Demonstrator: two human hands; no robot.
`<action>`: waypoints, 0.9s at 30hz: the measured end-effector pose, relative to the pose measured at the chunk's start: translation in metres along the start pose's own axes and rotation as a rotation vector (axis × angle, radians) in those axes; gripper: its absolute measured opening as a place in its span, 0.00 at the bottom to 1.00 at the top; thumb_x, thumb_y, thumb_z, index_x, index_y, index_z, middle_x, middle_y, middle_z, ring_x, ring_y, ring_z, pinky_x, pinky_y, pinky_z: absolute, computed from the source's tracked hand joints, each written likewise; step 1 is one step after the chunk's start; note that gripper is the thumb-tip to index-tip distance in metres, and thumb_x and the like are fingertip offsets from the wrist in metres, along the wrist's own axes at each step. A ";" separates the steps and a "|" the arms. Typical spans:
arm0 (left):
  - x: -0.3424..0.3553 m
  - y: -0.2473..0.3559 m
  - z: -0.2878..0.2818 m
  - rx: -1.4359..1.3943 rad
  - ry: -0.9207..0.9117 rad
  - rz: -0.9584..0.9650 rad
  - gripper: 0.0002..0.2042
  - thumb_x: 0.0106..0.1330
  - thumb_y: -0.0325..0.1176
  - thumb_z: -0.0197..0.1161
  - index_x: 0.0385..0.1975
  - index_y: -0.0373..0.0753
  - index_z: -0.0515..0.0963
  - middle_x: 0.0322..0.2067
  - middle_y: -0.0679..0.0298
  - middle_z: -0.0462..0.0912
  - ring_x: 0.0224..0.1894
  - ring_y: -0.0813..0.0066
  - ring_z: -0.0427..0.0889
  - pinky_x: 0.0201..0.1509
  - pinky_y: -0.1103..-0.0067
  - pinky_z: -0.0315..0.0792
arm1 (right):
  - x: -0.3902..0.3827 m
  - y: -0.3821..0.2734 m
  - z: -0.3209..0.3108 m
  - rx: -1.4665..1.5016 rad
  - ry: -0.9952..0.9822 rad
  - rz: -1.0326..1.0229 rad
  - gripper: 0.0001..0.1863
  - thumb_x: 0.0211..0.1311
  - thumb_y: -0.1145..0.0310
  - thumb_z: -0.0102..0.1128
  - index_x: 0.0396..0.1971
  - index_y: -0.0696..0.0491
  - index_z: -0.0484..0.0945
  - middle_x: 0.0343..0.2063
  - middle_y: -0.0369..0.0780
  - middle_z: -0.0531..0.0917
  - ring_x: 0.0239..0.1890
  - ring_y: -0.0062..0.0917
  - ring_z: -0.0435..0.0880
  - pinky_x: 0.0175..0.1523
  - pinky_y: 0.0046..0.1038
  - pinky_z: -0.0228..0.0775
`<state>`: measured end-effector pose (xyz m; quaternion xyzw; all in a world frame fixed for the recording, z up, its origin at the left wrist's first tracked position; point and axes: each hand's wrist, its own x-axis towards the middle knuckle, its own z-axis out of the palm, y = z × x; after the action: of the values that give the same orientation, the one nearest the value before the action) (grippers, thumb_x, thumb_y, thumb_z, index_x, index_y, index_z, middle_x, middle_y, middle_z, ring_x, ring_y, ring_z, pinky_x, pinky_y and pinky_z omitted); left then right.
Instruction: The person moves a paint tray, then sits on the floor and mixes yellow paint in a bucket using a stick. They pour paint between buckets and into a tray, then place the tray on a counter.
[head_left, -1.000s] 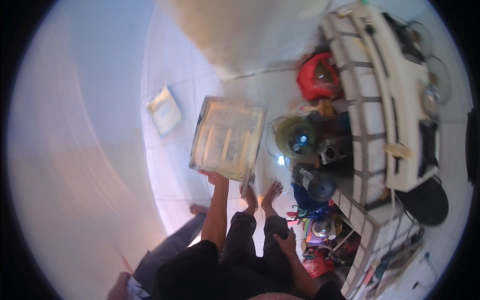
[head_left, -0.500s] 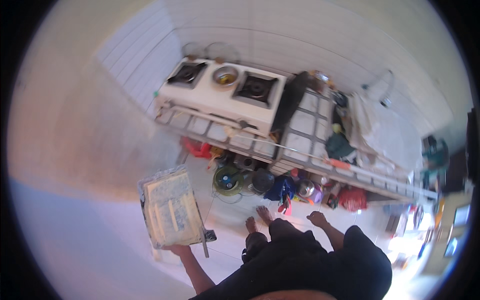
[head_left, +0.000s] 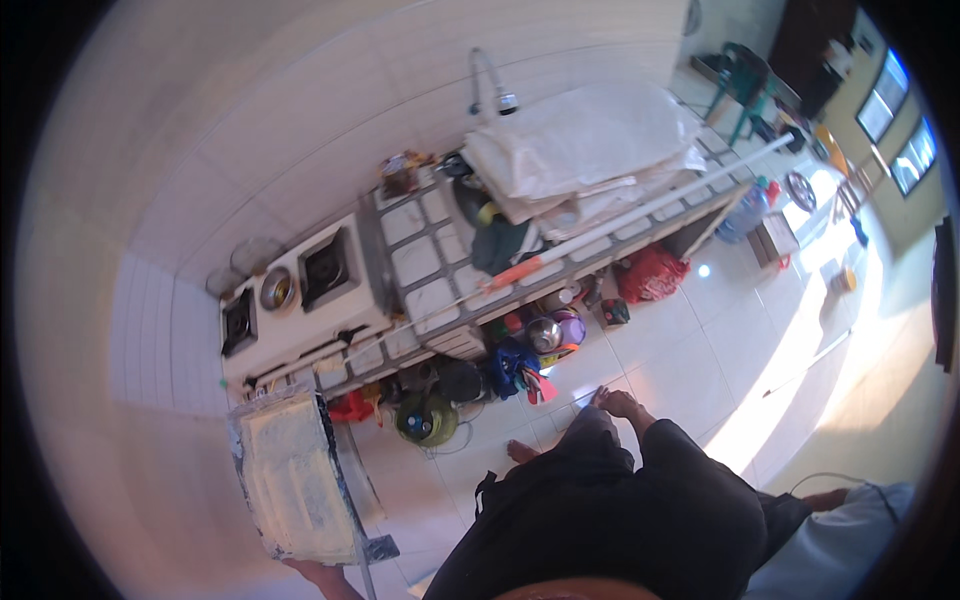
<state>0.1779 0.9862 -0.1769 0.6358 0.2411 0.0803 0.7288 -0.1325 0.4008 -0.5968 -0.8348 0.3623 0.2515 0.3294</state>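
Observation:
My left hand (head_left: 318,575) grips the lower edge of a paint tray (head_left: 292,478), a flat rectangular tray with ridges and a crust of cream paint. A thin rod (head_left: 359,540) runs along the tray's right side, with a dark block (head_left: 381,548) at its lower corner; how they are fixed is not clear. Most of the left fingers are hidden under the tray. Low by my leg hangs my right hand (head_left: 622,405), its fingers curled in with nothing seen in them.
A tiled counter (head_left: 420,255) carries a white gas stove (head_left: 300,305), folded pale sheeting (head_left: 590,140) and a long pole (head_left: 650,215) with an orange part. Below stand a green gas cylinder (head_left: 425,420), pots and a red bag (head_left: 652,273). A water jug (head_left: 742,215) stands beyond.
The view has swung right, so the stove sits farther left and more floor and windows show. The tray stays in my left hand, lower and farther left in the picture.

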 end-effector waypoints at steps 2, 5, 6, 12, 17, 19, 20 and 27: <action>-0.019 0.029 0.029 0.045 -0.038 0.031 0.32 0.74 0.57 0.25 0.67 0.38 0.53 0.66 0.56 0.60 0.65 0.56 0.63 0.66 0.63 0.63 | -0.005 0.001 0.002 0.057 0.008 -0.002 0.26 0.60 0.56 0.46 0.46 0.64 0.75 0.41 0.57 0.81 0.47 0.48 0.81 0.54 0.42 0.72; -0.043 0.054 0.081 0.098 -0.095 0.061 0.32 0.74 0.56 0.26 0.67 0.38 0.53 0.66 0.56 0.60 0.65 0.56 0.63 0.66 0.63 0.63 | -0.034 -0.012 -0.043 0.202 0.025 0.090 0.26 0.59 0.53 0.50 0.44 0.62 0.78 0.41 0.55 0.81 0.48 0.47 0.80 0.54 0.41 0.71; -0.049 0.056 0.107 0.109 -0.128 0.063 0.32 0.74 0.56 0.26 0.67 0.38 0.53 0.66 0.56 0.60 0.65 0.57 0.63 0.66 0.63 0.63 | -0.038 0.002 -0.049 0.240 0.060 0.130 0.26 0.59 0.51 0.51 0.41 0.60 0.80 0.41 0.54 0.82 0.48 0.46 0.80 0.55 0.40 0.70; -0.111 0.062 0.242 0.172 -0.335 0.054 0.31 0.74 0.55 0.28 0.68 0.38 0.53 0.66 0.57 0.60 0.65 0.57 0.63 0.66 0.65 0.62 | -0.055 0.095 -0.070 0.329 0.080 0.260 0.26 0.60 0.49 0.55 0.38 0.60 0.82 0.44 0.52 0.81 0.52 0.44 0.78 0.56 0.39 0.70; -0.162 0.051 0.349 0.206 -0.525 0.019 0.31 0.74 0.55 0.29 0.68 0.39 0.53 0.66 0.57 0.60 0.65 0.58 0.63 0.66 0.66 0.62 | -0.069 0.169 -0.061 0.487 0.134 0.389 0.25 0.59 0.49 0.56 0.38 0.59 0.82 0.44 0.52 0.82 0.52 0.43 0.78 0.56 0.39 0.70; -0.182 0.045 0.388 0.218 -0.598 0.001 0.30 0.75 0.54 0.30 0.68 0.39 0.53 0.66 0.57 0.60 0.65 0.58 0.63 0.66 0.66 0.62 | -0.078 0.192 -0.061 0.547 0.163 0.419 0.25 0.59 0.49 0.56 0.37 0.59 0.82 0.43 0.52 0.82 0.51 0.43 0.79 0.55 0.38 0.70; -0.191 0.041 0.408 0.219 -0.637 -0.009 0.30 0.75 0.54 0.30 0.68 0.39 0.53 0.66 0.58 0.60 0.65 0.58 0.63 0.66 0.66 0.62 | -0.083 0.206 -0.060 0.564 0.182 0.432 0.25 0.59 0.49 0.56 0.37 0.59 0.83 0.43 0.51 0.82 0.51 0.43 0.79 0.55 0.38 0.70; -0.262 0.012 0.531 0.255 -0.873 -0.067 0.30 0.75 0.53 0.32 0.68 0.39 0.53 0.66 0.58 0.60 0.65 0.59 0.63 0.67 0.68 0.61 | -0.102 0.273 -0.106 0.796 0.187 0.516 0.24 0.58 0.49 0.57 0.33 0.59 0.83 0.38 0.51 0.84 0.45 0.41 0.82 0.50 0.39 0.71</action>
<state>0.1929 0.4059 -0.0603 0.6865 -0.0604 -0.2492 0.6804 -0.3859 0.2257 -0.5606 -0.5461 0.6536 0.0907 0.5161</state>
